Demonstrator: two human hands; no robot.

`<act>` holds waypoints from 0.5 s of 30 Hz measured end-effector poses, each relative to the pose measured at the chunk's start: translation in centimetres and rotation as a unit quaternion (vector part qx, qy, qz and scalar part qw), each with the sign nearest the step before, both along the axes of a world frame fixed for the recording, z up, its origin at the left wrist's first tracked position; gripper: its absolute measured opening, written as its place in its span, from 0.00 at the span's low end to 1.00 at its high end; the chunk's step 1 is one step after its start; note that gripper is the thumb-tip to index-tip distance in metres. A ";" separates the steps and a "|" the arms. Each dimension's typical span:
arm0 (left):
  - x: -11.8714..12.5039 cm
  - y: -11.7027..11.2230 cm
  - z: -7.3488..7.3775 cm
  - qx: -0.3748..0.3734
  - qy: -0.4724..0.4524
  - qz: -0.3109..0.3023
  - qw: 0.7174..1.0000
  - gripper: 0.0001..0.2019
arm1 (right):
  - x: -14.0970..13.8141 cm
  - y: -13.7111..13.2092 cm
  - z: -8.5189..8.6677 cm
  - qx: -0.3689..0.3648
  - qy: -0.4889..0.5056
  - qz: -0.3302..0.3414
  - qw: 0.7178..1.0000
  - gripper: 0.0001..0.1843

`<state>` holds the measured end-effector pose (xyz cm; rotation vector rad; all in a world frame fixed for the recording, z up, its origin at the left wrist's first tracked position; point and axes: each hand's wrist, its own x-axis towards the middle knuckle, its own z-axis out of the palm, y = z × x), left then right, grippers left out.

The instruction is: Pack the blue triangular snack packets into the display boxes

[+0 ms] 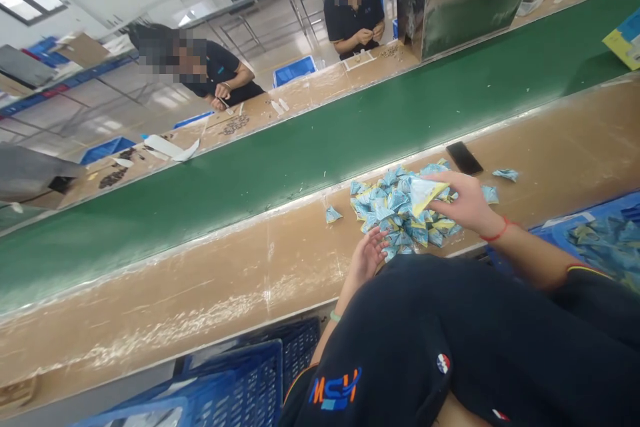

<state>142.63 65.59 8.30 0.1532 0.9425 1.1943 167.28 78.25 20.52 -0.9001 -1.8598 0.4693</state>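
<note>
A heap of small light-blue and yellow packets [385, 203], several of them pyramid-shaped, lies on the brown worktop before me. My right hand [465, 200] grips one such packet [425, 193] between thumb and fingers, held above the right side of the heap. At the heap's near left edge, my left hand [370, 253] rests palm up with its fingers loosely curled and apart, and nothing shows in it. Its fingertips are close to the nearest packets; whether they touch, I cannot tell.
Beyond the brown worktop [210, 280] runs a green conveyor belt [240, 180]. A black phone [465, 158] lies behind the heap. Blue crates stand below, one at left [250, 373], another at right holding packets [600, 247]. Two people work across the belt beside a metal box [465, 0].
</note>
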 end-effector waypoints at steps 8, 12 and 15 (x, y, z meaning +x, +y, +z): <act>-0.5 -0.2 -0.8 -0.022 0.033 0.007 0.999 0.16 | 0.3 -0.9 -1.8 0.041 -0.059 -0.009 0.997 0.18; -0.9 -0.4 -1.3 -0.029 0.084 -0.021 0.996 0.18 | 0.8 0.3 -3.8 0.031 -0.116 -0.027 0.992 0.22; -0.8 -0.7 -1.8 -0.023 0.114 -0.056 0.992 0.22 | 0.4 1.8 -5.9 -0.019 -0.153 -0.038 0.987 0.27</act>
